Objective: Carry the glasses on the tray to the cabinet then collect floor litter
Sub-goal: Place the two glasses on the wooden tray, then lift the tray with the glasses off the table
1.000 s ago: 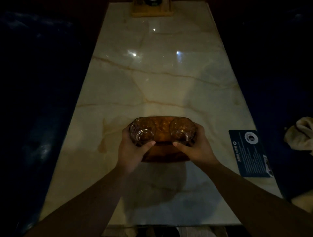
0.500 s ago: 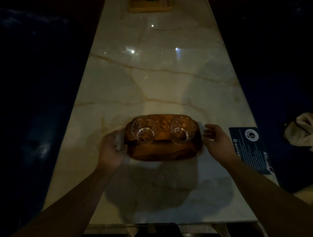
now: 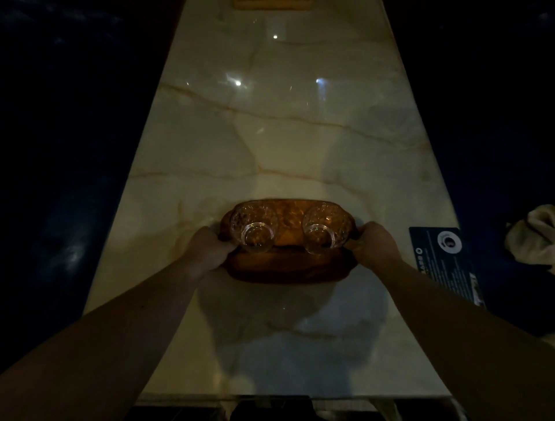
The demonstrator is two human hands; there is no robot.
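A brown wooden tray (image 3: pixel 288 267) sits in the middle of a pale marble table (image 3: pixel 279 144). Two clear patterned glasses stand on it, one at the left (image 3: pixel 253 230) and one at the right (image 3: pixel 322 230). My left hand (image 3: pixel 207 249) grips the tray's left end and my right hand (image 3: pixel 374 245) grips its right end. Whether the tray touches the table I cannot tell; a shadow lies below it.
A dark blue printed card (image 3: pixel 444 261) lies at the table's right edge. A light cloth (image 3: pixel 534 237) rests on the dark seat to the right. A wooden holder (image 3: pixel 273 3) stands at the far end. Dark seating flanks both sides.
My hands let go of the two glasses, moved outward to the tray's sides, and have now closed on its two ends. The glasses stay on the tray.
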